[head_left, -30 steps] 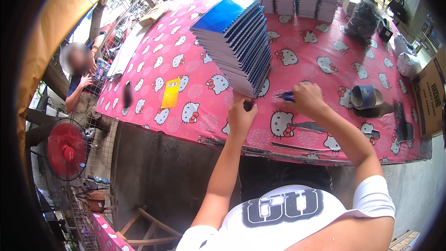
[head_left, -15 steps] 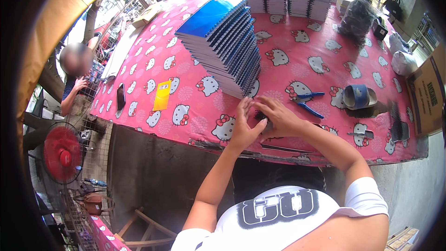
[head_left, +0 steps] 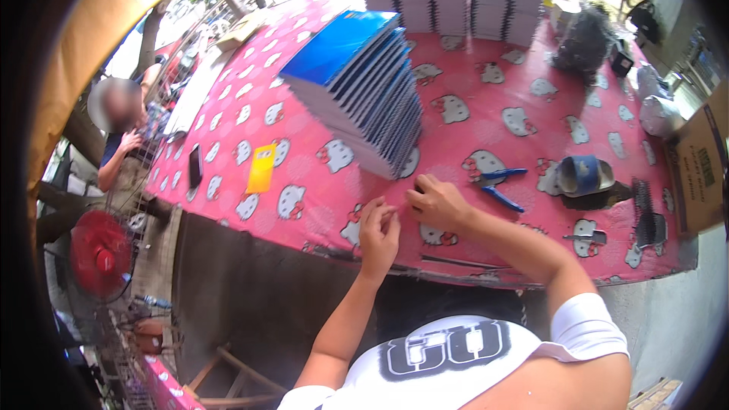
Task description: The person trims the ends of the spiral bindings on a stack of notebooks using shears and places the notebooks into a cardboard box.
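Observation:
Above the near edge of the pink table, my left hand (head_left: 379, 235) has its fingers bent together with the thumb side toward the right hand. Just to its right, my right hand (head_left: 440, 203) is closed, knuckles up, fingertips bent toward the left one. Whatever they hold, if anything, is too small or hidden. Right behind them rises a tall stack of spiral-bound notebooks (head_left: 372, 95) with a blue cover on top. Blue-handled pliers (head_left: 501, 188) lie with their handles spread, right of my right hand.
A yellow booklet (head_left: 261, 168) and a phone (head_left: 195, 166) lie at left. More notebook stacks (head_left: 448, 0) stand at the back. A blue tape roll (head_left: 585, 176), black coils (head_left: 644, 212) and a cardboard box (head_left: 700, 159) are at right. Another person (head_left: 121, 148) is beyond the table's left side.
My hands have drawn apart slightly and toward the table's near edge, their fingers curling more. The small black thing seen between them before no longer shows. The view has tilted a little.

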`<state>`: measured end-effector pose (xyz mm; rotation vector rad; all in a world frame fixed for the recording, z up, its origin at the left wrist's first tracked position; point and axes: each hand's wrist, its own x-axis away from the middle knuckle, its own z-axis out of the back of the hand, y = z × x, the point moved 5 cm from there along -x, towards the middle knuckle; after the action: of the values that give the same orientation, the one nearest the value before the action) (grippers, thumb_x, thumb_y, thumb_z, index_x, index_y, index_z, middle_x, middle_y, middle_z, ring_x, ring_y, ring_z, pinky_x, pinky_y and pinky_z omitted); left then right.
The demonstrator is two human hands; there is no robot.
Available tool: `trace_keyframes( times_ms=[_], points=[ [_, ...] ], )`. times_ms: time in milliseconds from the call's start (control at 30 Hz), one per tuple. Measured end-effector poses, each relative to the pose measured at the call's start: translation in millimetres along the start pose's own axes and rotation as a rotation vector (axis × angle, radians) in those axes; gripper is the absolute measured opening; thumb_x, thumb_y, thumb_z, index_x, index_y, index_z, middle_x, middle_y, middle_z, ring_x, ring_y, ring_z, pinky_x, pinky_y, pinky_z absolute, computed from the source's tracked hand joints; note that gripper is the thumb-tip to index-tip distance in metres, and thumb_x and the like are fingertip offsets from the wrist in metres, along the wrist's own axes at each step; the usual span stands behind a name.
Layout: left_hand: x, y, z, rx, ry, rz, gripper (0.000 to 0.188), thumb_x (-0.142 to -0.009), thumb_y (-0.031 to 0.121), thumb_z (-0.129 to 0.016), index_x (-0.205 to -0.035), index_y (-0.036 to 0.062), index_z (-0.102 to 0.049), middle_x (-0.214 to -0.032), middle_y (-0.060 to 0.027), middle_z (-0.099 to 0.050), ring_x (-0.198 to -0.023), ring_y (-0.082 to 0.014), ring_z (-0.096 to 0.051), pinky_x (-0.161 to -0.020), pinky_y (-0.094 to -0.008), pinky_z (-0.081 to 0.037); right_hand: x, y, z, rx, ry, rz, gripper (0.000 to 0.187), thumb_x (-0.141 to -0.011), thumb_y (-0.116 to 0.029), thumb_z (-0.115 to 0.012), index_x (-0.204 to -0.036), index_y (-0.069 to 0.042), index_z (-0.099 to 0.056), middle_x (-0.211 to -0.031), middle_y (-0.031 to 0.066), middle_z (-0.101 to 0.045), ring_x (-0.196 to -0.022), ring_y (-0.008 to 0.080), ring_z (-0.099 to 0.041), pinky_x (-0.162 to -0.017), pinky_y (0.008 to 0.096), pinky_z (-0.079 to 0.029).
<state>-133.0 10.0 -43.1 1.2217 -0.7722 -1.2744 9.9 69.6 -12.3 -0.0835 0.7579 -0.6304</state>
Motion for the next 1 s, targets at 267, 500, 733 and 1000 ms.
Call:
trace_keyframes(
  times_ms=[267, 500, 733, 1000],
  points=[
    [17, 28, -31, -1.020, -0.359, -0.304, 0.057, -0.091, 0.044, -0.050, -0.140, 0.0153, -0.044, -0.148, -0.0155, -0.034, -0.135, -0.0391, -0.031, -0.109, -0.0619, -0.015, -19, 81, 75, -1.027, 0.137, -0.943, 0.016, -0.073, -0.012, -0.068, -0.087, -0.006, -0.063, -0.065, 0.0026, -0.057, -0.056, 0.0092, -0.053, -0.046, 0.0245, -0.041],
    [15, 36, -38, -1.089, -0.555, -0.231, 0.062, -0.090, 0.055, -0.046, -0.144, 0.0248, -0.040, -0.154, -0.0130, -0.022, -0.138, -0.0456, -0.017, -0.105, -0.0686, -0.008, -43, 251, 322, -0.935, 0.734, -0.872, 0.013, -0.073, -0.009, -0.070, -0.085, -0.010, -0.065, -0.069, -0.0012, -0.059, -0.051, 0.0063, -0.054, -0.037, 0.0207, -0.035],
    [2, 48, -46, -1.046, -0.513, -0.155, 0.069, -0.080, 0.048, -0.061, -0.136, 0.0115, -0.046, -0.145, -0.0124, -0.035, -0.134, -0.0400, -0.027, -0.107, -0.0625, -0.014, -87, 412, 454, 0.415, 0.426, -0.807, 0.031, -0.073, -0.034, -0.071, -0.089, -0.007, -0.070, -0.072, 0.0103, -0.066, -0.067, 0.0191, -0.064, -0.060, 0.0319, -0.049],
    [-88, 80, -133, 0.380, 0.002, 0.126, 0.038, -0.086, 0.005, -0.062, -0.121, 0.0018, -0.049, -0.119, -0.0108, -0.054, -0.106, -0.0174, -0.054, -0.092, -0.0325, -0.045, -122, 458, 439, 0.609, 0.056, -0.772, 0.034, -0.072, -0.035, -0.069, -0.093, -0.008, -0.068, -0.089, 0.0152, -0.070, -0.088, 0.0291, -0.067, -0.081, 0.0370, -0.050]
  ],
)
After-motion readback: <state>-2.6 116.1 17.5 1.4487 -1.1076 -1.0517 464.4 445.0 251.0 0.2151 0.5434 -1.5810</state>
